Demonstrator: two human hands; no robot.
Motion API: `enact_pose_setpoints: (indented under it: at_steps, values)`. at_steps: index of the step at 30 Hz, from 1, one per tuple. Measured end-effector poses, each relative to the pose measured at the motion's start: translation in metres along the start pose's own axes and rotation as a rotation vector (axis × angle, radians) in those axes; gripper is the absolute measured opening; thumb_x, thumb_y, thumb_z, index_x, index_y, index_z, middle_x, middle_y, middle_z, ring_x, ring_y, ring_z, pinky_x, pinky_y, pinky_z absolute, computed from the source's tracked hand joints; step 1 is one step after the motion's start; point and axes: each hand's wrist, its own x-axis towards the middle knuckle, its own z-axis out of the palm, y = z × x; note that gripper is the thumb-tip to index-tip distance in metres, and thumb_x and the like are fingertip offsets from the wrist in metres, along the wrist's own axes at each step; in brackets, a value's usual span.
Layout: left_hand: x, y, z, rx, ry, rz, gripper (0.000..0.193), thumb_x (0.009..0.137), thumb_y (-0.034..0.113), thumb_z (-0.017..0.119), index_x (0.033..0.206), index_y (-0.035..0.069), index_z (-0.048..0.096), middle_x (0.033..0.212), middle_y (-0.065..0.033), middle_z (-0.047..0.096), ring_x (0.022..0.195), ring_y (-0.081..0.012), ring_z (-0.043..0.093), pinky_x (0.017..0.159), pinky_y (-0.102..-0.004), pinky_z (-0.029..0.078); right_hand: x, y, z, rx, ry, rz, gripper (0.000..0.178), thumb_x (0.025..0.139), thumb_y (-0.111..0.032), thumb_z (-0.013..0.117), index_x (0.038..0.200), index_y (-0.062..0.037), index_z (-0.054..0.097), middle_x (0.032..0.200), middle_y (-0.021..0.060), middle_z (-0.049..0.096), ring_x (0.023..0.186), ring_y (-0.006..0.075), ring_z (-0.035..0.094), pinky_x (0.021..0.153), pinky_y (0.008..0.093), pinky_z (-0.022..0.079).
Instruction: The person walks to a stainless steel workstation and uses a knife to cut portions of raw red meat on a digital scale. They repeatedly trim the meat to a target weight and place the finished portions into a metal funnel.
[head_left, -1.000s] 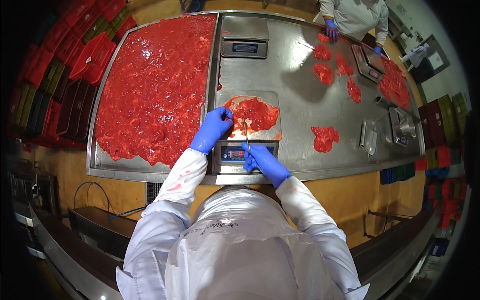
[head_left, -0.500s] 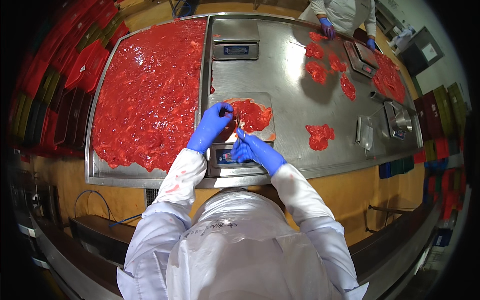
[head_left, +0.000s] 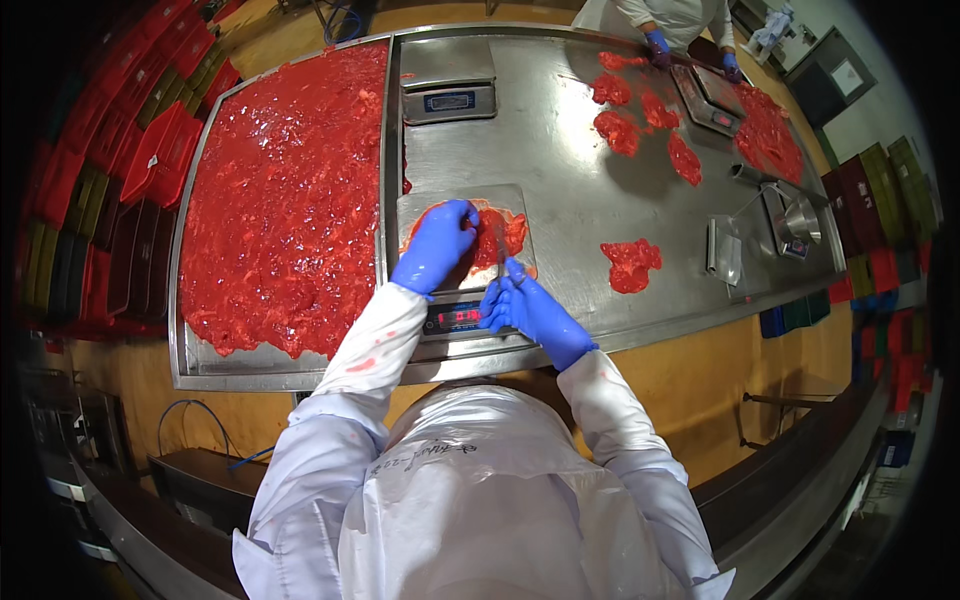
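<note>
My left hand (head_left: 437, 245), in a blue glove, lies flat and open on the piece of red meat (head_left: 497, 240). The meat sits on the plate of the near scale (head_left: 462, 262), right in front of me. My right hand (head_left: 527, 310) is closed around a thin knife (head_left: 499, 243), and the blade points up into the meat, very near my left fingers.

I think the knife could slip and cut my left glove, because the meat looks wet and slippery. The meat could also slide off the plate onto the steel table (head_left: 570, 190) if I push too hard.

Half a second ago my right hand was closer to my left hand. Now it is lower, by the scale's little screen (head_left: 455, 318). My left hand has moved further onto the meat and covers more of it.
</note>
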Motion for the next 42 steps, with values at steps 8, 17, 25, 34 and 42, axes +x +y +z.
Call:
enact_pose_setpoints:
  at_steps: [8,17,25,34,42]
  values:
    - [-0.030,-0.036,-0.027,-0.065,0.027,-0.186,0.016,0.077,0.009,0.063,0.091,0.001,0.061,0.078,-0.0123,0.061,0.071,-0.0192,0.059,0.066,-0.0313,0.047,-0.001,0.014,0.004,-0.142,-0.107,0.373,0.065,0.088,-0.064,0.041,0.088,-0.0009,0.056,0.078,0.0175,0.062,0.066,0.0268,0.065,0.059,0.0331,0.053]
    - [-0.039,-0.031,-0.030,-0.110,0.077,-0.230,0.011,0.077,0.003,0.061,0.087,-0.001,0.060,0.073,-0.0041,0.059,0.070,-0.0096,0.054,0.067,-0.0251,0.045,0.021,0.031,0.015,-0.421,0.184,0.093,0.045,0.089,-0.045,0.057,0.081,-0.0010,0.057,0.069,0.0088,0.060,0.059,0.0171,0.062,0.056,0.0272,0.053]
    - [-0.033,-0.027,-0.039,-0.301,0.070,-0.140,0.019,0.076,0.001,0.061,0.095,-0.001,0.059,0.087,-0.0072,0.061,0.081,-0.0146,0.058,0.074,-0.0261,0.047,0.031,0.023,0.026,-0.280,0.221,0.000,0.050,0.090,-0.050,0.053,0.080,-0.0005,0.058,0.071,0.0112,0.060,0.062,0.0193,0.062,0.059,0.0278,0.051]
    - [-0.032,0.018,0.028,0.132,0.107,0.292,0.025,0.076,0.009,0.063,0.100,0.002,0.058,0.100,-0.0167,0.056,0.096,-0.0345,0.055,0.083,-0.0411,0.046,-0.043,-0.004,-0.003,-0.102,0.133,-0.008,0.060,0.094,-0.055,0.035,0.090,0.0006,0.056,0.080,0.0165,0.064,0.071,0.0238,0.066,0.064,0.0312,0.053]
    - [-0.030,0.009,-0.009,-0.020,0.097,-0.020,0.015,0.078,0.004,0.059,0.092,0.000,0.057,0.082,-0.0165,0.059,0.076,-0.0303,0.060,0.070,-0.0376,0.048,-0.041,0.016,-0.020,-0.273,0.058,0.164,0.058,0.094,-0.053,0.037,0.089,0.0015,0.057,0.077,0.0166,0.064,0.068,0.0235,0.065,0.064,0.0315,0.053]
